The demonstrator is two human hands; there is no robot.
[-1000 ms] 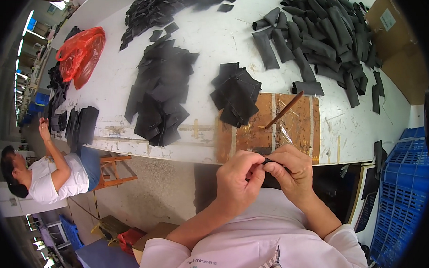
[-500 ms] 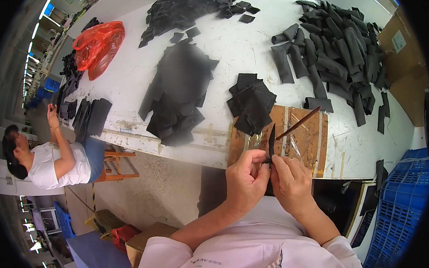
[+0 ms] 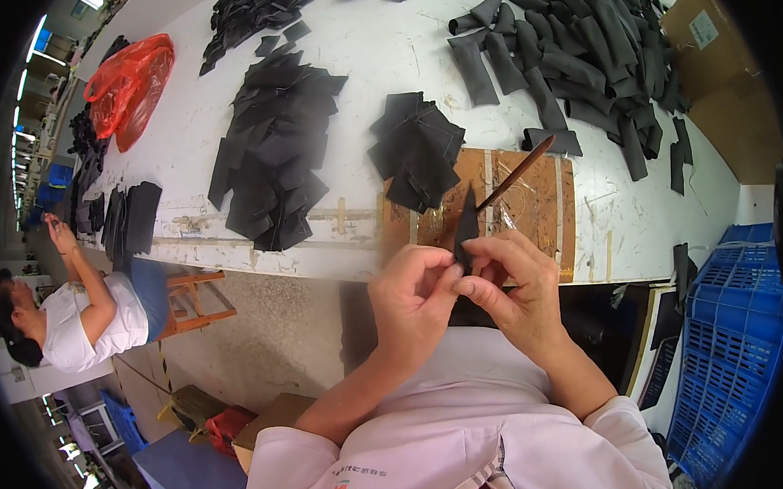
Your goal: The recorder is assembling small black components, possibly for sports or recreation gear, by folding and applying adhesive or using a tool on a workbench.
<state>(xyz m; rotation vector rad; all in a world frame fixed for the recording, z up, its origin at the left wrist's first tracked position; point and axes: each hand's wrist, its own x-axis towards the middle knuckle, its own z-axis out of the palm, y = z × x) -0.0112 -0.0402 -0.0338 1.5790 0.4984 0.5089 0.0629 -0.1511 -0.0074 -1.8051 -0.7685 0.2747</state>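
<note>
Since 0.5 s ago, black strip (image 3: 467,228) stands taller; left hand (image 3: 416,300) & right hand (image 3: 516,287) both pinch its base, mid-fold; next needs firm crease.

left hand (image 3: 414,298), right hand (image 3: 514,285), fingertips pinched together

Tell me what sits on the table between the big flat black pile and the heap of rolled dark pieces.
In the head view, a small stack of black fabric pieces lies between the flat pile and the rolled heap, partly on the brown board.
</note>
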